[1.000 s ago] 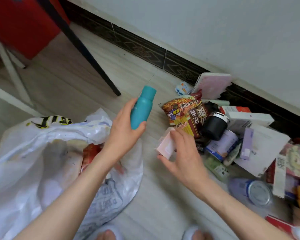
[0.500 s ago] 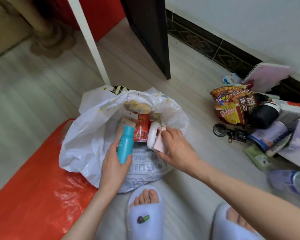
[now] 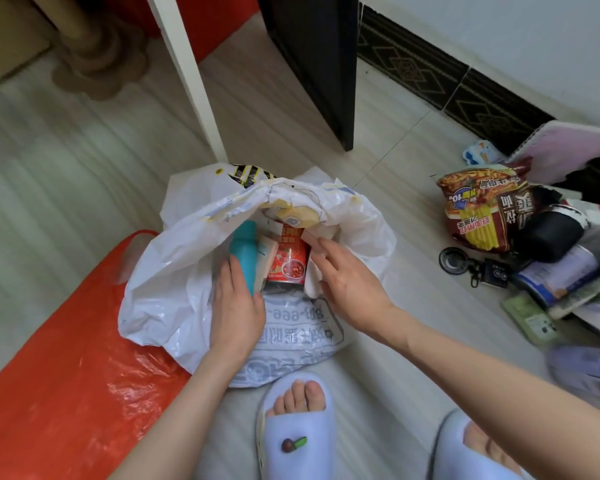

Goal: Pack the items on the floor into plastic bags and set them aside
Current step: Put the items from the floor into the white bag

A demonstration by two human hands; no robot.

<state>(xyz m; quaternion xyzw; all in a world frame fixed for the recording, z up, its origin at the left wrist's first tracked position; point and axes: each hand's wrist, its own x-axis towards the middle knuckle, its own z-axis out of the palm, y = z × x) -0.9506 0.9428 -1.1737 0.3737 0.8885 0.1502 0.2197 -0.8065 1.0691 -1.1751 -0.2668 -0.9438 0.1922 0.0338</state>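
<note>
While inside the white bag (image 3: 160, 306) — teal bottle (image 3: 245, 252) gripped by left hand (image 3: 234, 306), right hand (image 3: 350, 285) loosely spread beside.

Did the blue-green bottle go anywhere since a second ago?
Yes. The teal bottle, held by the left hand, has gone from out by the noodle packet down into the mouth of the white plastic bag.

The white bag's (image 3: 174, 292) rim hides the teal bottle's (image 3: 245, 258) top; a blurred bottle (image 3: 584, 370) leaves frame.
</note>
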